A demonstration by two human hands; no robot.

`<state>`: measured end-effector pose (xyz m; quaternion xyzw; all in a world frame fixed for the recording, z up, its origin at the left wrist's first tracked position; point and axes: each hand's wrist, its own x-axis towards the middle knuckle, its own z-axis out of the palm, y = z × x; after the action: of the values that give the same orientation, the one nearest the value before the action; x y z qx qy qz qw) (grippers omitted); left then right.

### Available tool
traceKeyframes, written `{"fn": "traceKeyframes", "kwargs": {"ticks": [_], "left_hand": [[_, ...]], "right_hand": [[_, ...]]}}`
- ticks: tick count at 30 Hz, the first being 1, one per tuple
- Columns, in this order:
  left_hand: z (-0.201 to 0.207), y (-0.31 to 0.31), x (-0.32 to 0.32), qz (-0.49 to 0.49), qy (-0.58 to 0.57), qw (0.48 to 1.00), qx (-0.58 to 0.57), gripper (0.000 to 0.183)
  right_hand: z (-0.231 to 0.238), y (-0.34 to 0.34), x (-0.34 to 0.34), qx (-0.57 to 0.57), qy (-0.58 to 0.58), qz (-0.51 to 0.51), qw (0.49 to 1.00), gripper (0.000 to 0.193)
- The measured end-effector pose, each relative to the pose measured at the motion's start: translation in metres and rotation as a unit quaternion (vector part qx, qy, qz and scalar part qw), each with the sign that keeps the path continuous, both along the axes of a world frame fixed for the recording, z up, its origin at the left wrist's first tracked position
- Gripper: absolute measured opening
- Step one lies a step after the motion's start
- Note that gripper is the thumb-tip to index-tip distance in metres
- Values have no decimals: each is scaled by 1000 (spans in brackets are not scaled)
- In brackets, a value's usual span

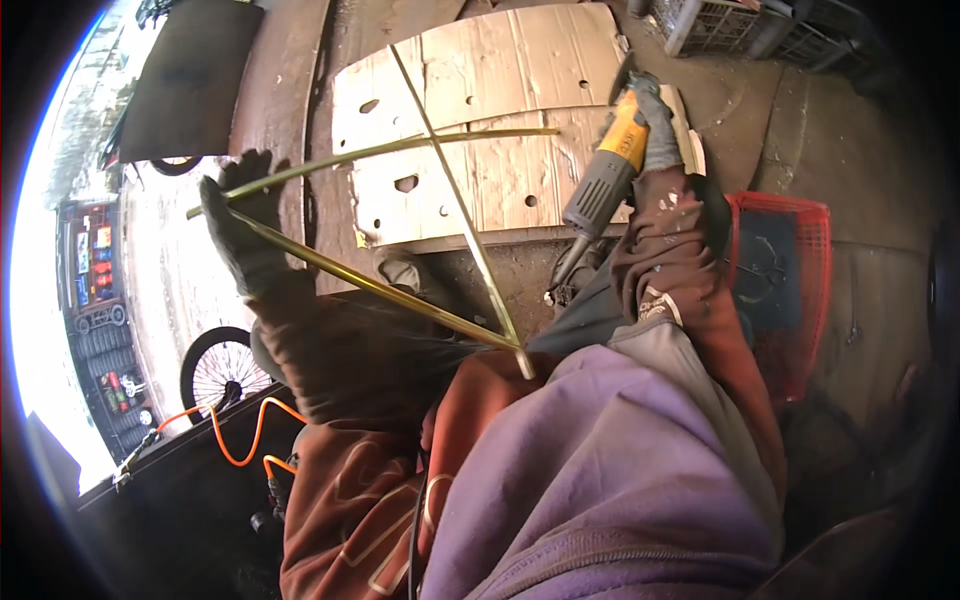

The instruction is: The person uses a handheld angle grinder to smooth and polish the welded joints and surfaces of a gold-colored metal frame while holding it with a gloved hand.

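Observation:
My left hand, in a dark glove, holds one corner of a thin metal rod frame, the rods passing between thumb and fingers. Brass-coloured bars make up the frame; they cross over the cardboard and meet in a second corner near my lap. My right hand, in a grey glove, is wrapped round the front of a yellow and grey angle grinder. The grinder's disc points away from me, at the cardboard's right edge, apart from the frame. Its cord end hangs toward my legs.
A flattened cardboard sheet with holes lies ahead of me. On the right stands a red plastic crate; grey crates are at the far right. An orange coiled hose and a spoked wheel are at the left.

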<state>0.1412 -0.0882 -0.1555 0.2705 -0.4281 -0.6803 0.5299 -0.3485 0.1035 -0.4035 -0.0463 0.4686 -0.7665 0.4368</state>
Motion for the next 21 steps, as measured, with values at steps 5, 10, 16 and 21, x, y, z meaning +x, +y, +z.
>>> {"fn": "traceKeyframes", "kwargs": {"ticks": [5,10,16,21], "left_hand": [[53,-61,-71,-8,-126,992,-18,29],[112,-77,-148,97,-432,896,-37,33],[132,-91,-145,67,-438,892,-84,31],[115,-96,-104,59,-436,891,-113,31]], "right_hand": [[33,10,20,-26,-67,50,996,49],[20,6,11,-5,-99,27,995,45],[33,12,28,-85,-92,17,992,41],[69,27,25,-70,-109,58,990,41]]}}
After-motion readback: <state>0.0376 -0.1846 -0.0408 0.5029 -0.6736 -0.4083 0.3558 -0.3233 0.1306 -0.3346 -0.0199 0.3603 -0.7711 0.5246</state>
